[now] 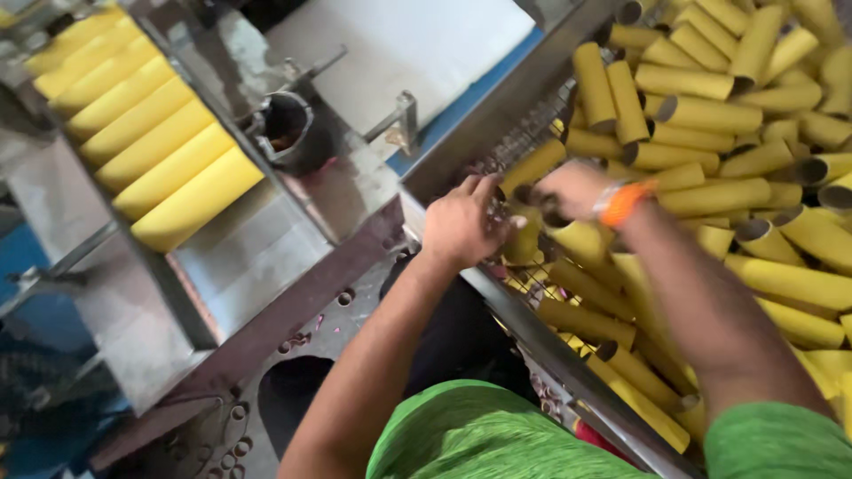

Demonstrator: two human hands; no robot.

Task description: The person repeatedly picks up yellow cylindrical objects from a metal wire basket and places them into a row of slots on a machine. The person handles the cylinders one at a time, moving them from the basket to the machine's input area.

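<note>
Metal bin (532, 333): both hands (461, 222) (572, 188) seemingly gripping yellow tubes (710, 115)

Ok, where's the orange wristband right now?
In the head view, the orange wristband sits on the right wrist, right of centre, just behind the right hand and over the bin of yellow tubes.

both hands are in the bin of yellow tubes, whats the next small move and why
Probably close both hands on one tube and lift it over the bin's metal edge. The left hand and right hand meet at the same yellow tube by that edge, and neatly lined-up tubes lie on the tray to the left.
</note>
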